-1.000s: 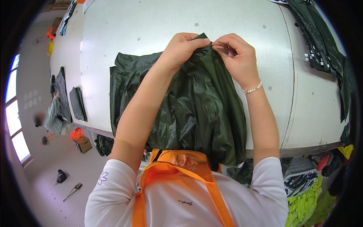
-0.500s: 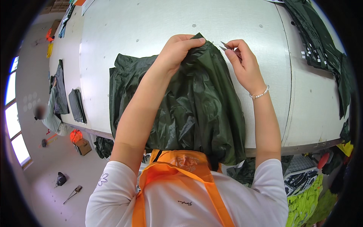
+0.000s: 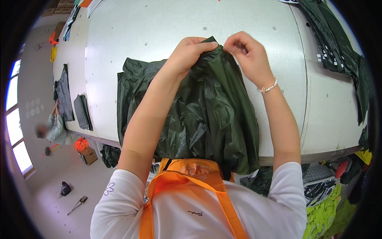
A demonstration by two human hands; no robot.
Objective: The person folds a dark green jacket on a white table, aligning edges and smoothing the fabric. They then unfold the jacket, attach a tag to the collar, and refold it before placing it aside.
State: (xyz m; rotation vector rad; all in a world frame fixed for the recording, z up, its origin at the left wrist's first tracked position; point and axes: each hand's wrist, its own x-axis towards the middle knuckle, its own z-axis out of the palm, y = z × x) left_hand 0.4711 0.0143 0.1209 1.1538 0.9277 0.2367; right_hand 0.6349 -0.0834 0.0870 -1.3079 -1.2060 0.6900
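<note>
From the head view, looking down at your own arms, your left hand (image 3: 190, 53) is closed on the far top edge of the dark green jacket (image 3: 195, 115), fingers curled over the cloth and bunching it into a small peak at the garment's upper rim. Your right hand (image 3: 247, 55) sits just beside it, touching the same top edge where the jacket's zipper line (image 3: 238, 67) begins; thumb and fingers are pinched together on the fabric there, though what exactly lies between the fingertips is too small to tell. A beaded bracelet (image 3: 267, 88) rings your right wrist.

The jacket lies on the pale grey table (image 3: 159, 36), spread from your two hands back toward you, and its near end hangs over the table's front edge against your orange apron (image 3: 191, 179). So the garment's bulk is below and between your forearms, while both grips sit at its far end, close together.

To your right, a pile of more dark green garments (image 3: 338, 51) rests along the table's side, well apart from your hands. To your left, two folded dark pieces (image 3: 82, 111) lie near the table's far-left edge, and another person (image 3: 53, 127) is at that end. On the floor (image 3: 59, 175) below sit a small cardboard box (image 3: 89, 155) and some tools (image 3: 77, 204).
</note>
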